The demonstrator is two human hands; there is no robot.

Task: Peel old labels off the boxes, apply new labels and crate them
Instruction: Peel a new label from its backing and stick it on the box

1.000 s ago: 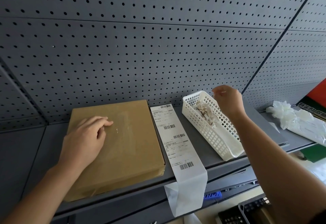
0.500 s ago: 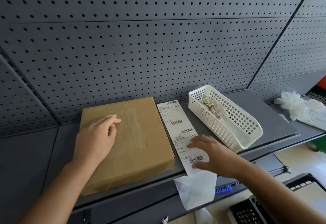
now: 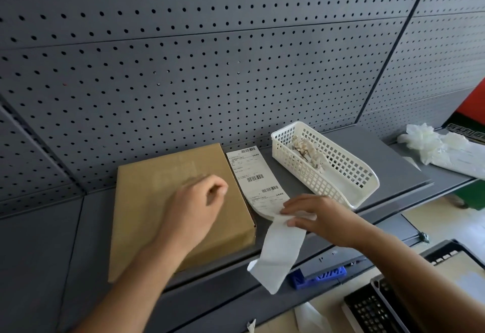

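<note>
A flat brown cardboard box [image 3: 147, 201] lies on the grey shelf [image 3: 393, 164], its top bare with faint glue marks. My left hand [image 3: 194, 209] hovers over the box's right half with fingers loosely curled, holding nothing. A strip of white barcode labels [image 3: 252, 175] lies right of the box and hangs over the shelf's front edge. My right hand [image 3: 315, 214] pinches the strip near the shelf edge, where the strip folds. A white perforated basket [image 3: 349, 172] holds crumpled peeled label scraps [image 3: 307, 149].
A grey pegboard wall [image 3: 210, 57] rises behind the shelf. Clear plastic bags [image 3: 430, 143] lie at the far right. Below the shelf are a blue part [image 3: 315, 277] and a dark crate [image 3: 372, 309] at the lower right.
My right hand came back from the basket to the label strip and now pinches it at the shelf edge. My left hand lifted off the box and moved right, fingers curling.
</note>
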